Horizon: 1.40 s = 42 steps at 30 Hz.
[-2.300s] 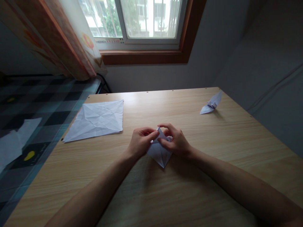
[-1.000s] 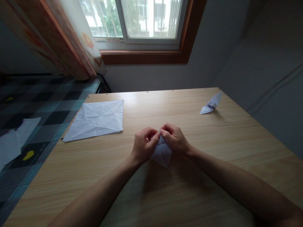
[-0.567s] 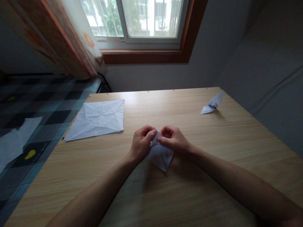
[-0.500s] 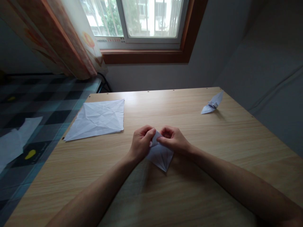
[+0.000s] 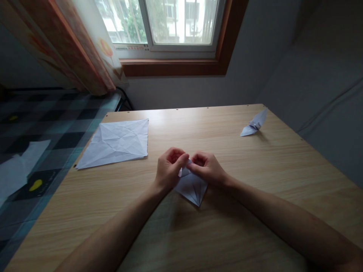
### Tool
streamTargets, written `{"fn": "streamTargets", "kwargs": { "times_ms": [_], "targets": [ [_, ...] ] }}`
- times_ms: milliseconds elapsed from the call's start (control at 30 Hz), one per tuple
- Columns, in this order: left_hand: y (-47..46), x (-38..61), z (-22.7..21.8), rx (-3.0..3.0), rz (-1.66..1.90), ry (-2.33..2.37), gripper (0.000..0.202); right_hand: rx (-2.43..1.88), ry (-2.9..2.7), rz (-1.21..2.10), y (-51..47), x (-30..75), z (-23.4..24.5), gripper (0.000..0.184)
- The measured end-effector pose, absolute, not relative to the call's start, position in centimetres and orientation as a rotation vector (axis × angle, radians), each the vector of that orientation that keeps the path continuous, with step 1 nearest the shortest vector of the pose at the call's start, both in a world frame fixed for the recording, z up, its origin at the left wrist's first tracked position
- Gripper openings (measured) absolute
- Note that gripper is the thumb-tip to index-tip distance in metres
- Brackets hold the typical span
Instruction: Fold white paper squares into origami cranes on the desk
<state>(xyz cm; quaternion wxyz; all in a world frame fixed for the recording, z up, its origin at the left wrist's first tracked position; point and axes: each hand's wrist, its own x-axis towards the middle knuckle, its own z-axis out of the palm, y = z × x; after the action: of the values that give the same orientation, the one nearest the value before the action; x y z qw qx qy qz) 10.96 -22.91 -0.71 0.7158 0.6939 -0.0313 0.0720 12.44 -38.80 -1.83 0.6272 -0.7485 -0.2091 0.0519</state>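
Note:
A folded piece of white paper (image 5: 192, 188) lies at the middle of the table, its pointed corner towards me and crease lines fanning from that corner. My left hand (image 5: 169, 168) is closed, thumb and fingers pinching the paper's far part from the left. From the right, my right hand (image 5: 207, 167) pinches the same far part, its thumb close to the left thumb. Both hands cover much of the paper's upper end, and the fingertips behind it are hidden.
On the wooden table (image 5: 255, 211), a creased white sheet (image 5: 119, 139) lies at the left and a folded paper figure (image 5: 254, 124) stands at the back right. A checked bed (image 5: 93, 107) adjoins the left side, with torn white paper (image 5: 17, 170) on it.
My left thumb has shifted slightly right, nearer the right thumb, and covers more of the paper's far tip. The rest of the folded paper stays in place.

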Motion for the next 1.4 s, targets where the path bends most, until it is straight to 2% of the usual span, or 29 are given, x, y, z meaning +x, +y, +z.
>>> {"fn": "streamTargets", "kwargs": {
  "times_ms": [133,367,633,733,867,900,967,1067,1200,1400],
  "targets": [
    [-23.1,10.8,-0.5,1.606,0.197,-0.042,0.021,-1.749,-0.455,0.072,-38.7,12.3,-1.9,0.029],
    [-22.7,10.9,-0.8,1.532,0.139,0.013,0.021,-1.734,-0.413,0.074,-38.7,12.2,-1.9,0.024],
    [-22.1,12.1,-1.5,1.349,0.032,-0.02,0.038,-1.714,-0.449,0.094,-39.1,12.2,-2.1,0.026],
    [-21.0,12.2,-1.4,1.507,-0.025,-0.156,0.046,-1.683,-0.604,0.202,-40.4,12.6,-1.9,0.036],
    [-20.1,11.6,-0.7,2.055,-0.056,-0.549,0.03,-1.566,-0.896,0.447,-42.5,13.4,-1.3,0.065],
    [-20.1,11.5,-0.6,2.126,-0.036,-0.679,0.025,-1.561,-0.938,0.479,-42.8,13.5,-1.2,0.067],
    [-20.1,11.3,-0.5,2.221,0.03,-0.898,0.017,-1.622,-1.032,0.455,-43.0,13.5,-1.1,0.057],
    [-20.0,11.4,-0.7,2.362,0.109,-1.056,0.014,-1.854,-1.223,0.191,-42.6,13.0,-1.3,0.036],
    [-19.6,11.4,-1.0,2.453,0.169,-1.108,0.021,-2.094,-1.489,-0.143,-41.9,12.0,-1.9,0.031],
    [-19.6,11.2,-0.7,2.565,0.176,-1.113,0.024,-2.313,-1.658,-0.206,-41.7,11.0,-2.0,0.035]
  ]
}}
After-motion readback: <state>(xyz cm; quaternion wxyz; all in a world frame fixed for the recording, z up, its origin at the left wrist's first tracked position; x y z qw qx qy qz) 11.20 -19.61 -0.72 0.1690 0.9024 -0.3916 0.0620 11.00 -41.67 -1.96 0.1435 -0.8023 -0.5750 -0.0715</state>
